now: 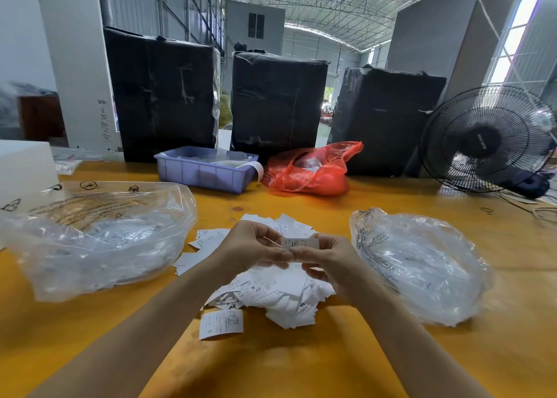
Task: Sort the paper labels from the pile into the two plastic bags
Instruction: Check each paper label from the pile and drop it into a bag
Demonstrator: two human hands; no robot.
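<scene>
Both hands are raised together above the middle of the yellow worktop (pixel 361 352). The left hand (pixel 250 250) and the right hand (pixel 327 262) meet at a single paper label (pixel 300 243), each pinching it between thumb and curled fingers; the label is held between the two hands, printed face up, just above the pile.

The pile of labels (pixel 271 292) lies loose on the worktop directly beneath and around the hands, spreading from behind the fingers to below the wrists. One label (pixel 221 323) lies flat and apart at the near left edge of the pile.

A clear plastic bag (pixel 99 240) lies on the worktop to the left of the pile, near the left forearm; white labels show through its film. A second clear plastic bag (pixel 419 265) lies to the right of the pile, just beside the right hand, also crumpled and lying open on its side; its contents cannot be made out clearly.

Further back on the worktop stand a blue plastic tray (pixel 205 173) and a red plastic bag (pixel 313 171), side by side, well apart from the hands. Behind them three large parcels wrapped in black (pixel 277 102) stand in a row. A black electric fan (pixel 488 138) sits at the far right of the worktop. A white box (pixel 27 168) stands at the far left.
</scene>
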